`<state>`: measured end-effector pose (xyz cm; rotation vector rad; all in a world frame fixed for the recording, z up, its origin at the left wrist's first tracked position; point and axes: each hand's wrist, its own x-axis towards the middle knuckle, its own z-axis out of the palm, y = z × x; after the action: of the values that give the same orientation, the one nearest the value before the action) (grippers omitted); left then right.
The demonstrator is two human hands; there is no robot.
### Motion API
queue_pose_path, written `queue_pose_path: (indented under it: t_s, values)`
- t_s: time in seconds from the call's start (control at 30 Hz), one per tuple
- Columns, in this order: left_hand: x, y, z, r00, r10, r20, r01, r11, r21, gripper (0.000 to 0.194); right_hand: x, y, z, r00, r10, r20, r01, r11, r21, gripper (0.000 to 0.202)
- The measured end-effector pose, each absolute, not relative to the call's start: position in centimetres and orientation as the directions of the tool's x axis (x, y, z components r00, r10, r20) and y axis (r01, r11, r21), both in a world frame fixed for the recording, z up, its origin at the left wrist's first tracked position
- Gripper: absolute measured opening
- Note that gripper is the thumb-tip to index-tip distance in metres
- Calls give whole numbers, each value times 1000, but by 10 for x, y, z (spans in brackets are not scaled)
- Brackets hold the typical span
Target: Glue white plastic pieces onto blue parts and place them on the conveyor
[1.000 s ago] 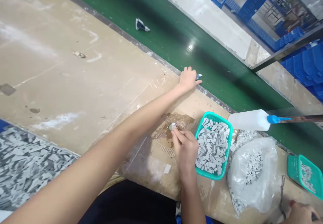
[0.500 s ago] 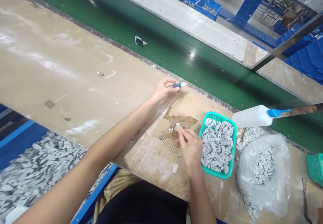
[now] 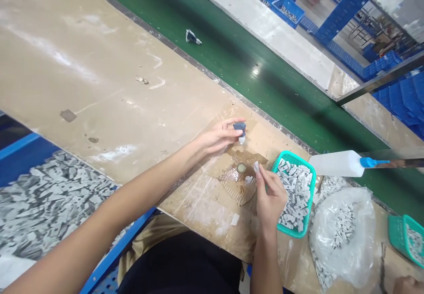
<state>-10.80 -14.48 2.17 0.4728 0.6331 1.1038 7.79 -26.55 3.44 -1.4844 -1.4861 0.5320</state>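
Note:
My left hand (image 3: 223, 136) pinches a dark blue-grey piece (image 3: 239, 129) between thumb and fingers; a small white part (image 3: 241, 140) juts down from it. To the right and nearer me, my right hand (image 3: 272, 194) has a small whitish piece (image 3: 256, 166) between thumb and fingertips. Between both hands a small round pale disc or cap (image 3: 241, 167) sits on wet, brown-stained cardboard (image 3: 249, 156). A green plastic basket (image 3: 313, 183), filled with small grey-white pieces (image 3: 294, 197), stands directly right of my right hand.
A white squeeze bottle (image 3: 338, 163) with a blue nozzle lies behind a clear bag (image 3: 361, 241) of small parts. A blue crate of grey pieces (image 3: 49, 201) is at left. Beyond the table runs a green belt (image 3: 225, 60) carrying one dark piece (image 3: 192, 37). Another person's hand (image 3: 409, 284) shows lower right.
My right hand has drawn its small piece away from the round disc, to the right. My left hand has turned the blue-grey piece so its white part points down, closer to the cardboard.

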Motion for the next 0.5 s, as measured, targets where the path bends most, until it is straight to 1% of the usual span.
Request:
queue_pose_path:
  t_s: [0.07,0.13,0.23,0.33,0.4,0.5]
  values:
    - [-104,-151,23,416,885,-209,-586,437,683,30,79,-267,35,226,904,362,515,205,-832,23]
    - [-97,-158,23,500,847,-182,-462,438,771,28,79,-269,34,275,861,427,518,241,-821,24]
    - [-86,-171,24,537,825,-174,-319,390,864,27,79,-270,35,300,807,509,526,305,-794,27]
    - [-76,-181,24,585,799,-140,-319,385,866,27,80,-272,37,265,791,551,542,350,-764,30]
    - [-72,-186,24,614,782,-110,-342,389,855,26,80,-272,38,243,797,553,570,344,-746,28]
    - [-71,-189,24,630,769,-111,-346,405,846,25,81,-272,39,228,806,547,603,325,-729,24]
